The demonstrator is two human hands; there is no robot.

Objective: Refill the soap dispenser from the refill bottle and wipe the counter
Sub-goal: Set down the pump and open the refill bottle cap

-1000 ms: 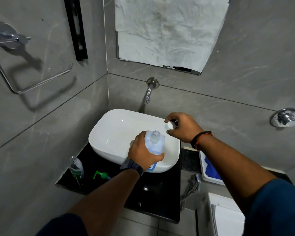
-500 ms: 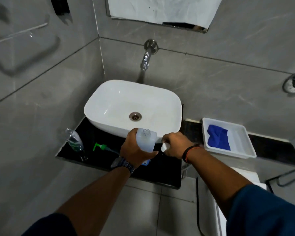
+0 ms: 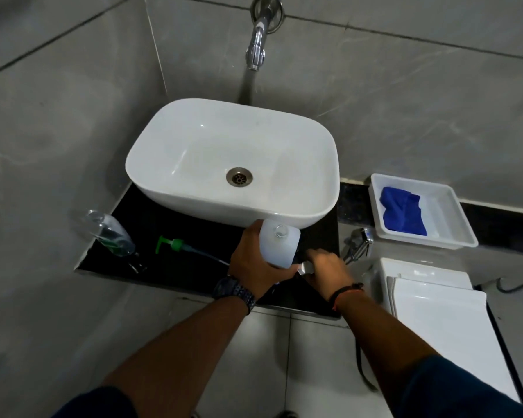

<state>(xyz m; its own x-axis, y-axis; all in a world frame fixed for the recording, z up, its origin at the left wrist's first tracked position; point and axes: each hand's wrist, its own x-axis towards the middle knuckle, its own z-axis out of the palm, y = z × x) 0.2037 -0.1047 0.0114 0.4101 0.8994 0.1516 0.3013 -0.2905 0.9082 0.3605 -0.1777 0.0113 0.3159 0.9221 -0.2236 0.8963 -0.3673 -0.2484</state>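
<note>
My left hand [image 3: 252, 260] grips the translucent white refill bottle [image 3: 280, 244], upright with its neck uncapped, just in front of the basin. Beside the bottle's base, my right hand [image 3: 325, 268] holds the small white cap [image 3: 304, 268] low over the black counter [image 3: 169, 212]. The clear soap dispenser bottle [image 3: 111, 232] stands open at the counter's left corner. Its green pump head [image 3: 171, 245], with the long tube attached, lies flat on the counter between the dispenser and my left hand. A blue cloth [image 3: 403, 214] lies in a white tray [image 3: 462, 224] on the right.
A white basin [image 3: 175, 152] fills the back of the counter under a chrome wall tap [image 3: 258, 40]. A chrome hand sprayer [image 3: 358, 244] hangs past the counter's right edge. A white toilet tank and lid [image 3: 435, 312] sit lower right. Grey tiled walls close in left and behind.
The view tilted down. Both hands came toward the counter's front edge; my right hand carried the cap from over the basin rim down beside the bottle's base.
</note>
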